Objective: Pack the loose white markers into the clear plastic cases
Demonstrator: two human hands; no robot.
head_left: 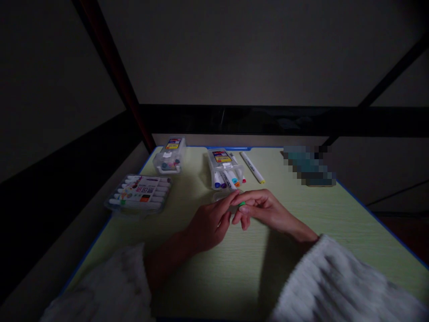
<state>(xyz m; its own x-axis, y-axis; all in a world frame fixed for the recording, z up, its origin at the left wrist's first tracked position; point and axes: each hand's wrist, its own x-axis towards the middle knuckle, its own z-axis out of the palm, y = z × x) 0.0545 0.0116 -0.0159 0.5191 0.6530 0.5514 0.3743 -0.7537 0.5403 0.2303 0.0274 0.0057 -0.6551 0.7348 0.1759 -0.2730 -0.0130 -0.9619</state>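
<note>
My right hand pinches what looks like a green-ended marker between thumb and fingers; only its small green end shows, and the rest is hidden. From the other side, my left hand reaches over with its fingers stretched out, their tips meeting the right fingertips. Whether the left fingers also touch the marker I cannot tell. Just beyond both hands lies a clear plastic marker case, its near end open, with several white markers with coloured ends inside. Part of its clear flap shows behind the left fingers.
A white marker with a yellow end lies right of the case. At the back left stands a second clear case. Nearer on the left is a flat marker pack. A blurred-out phone-like object rests on the right of the blue-edged table.
</note>
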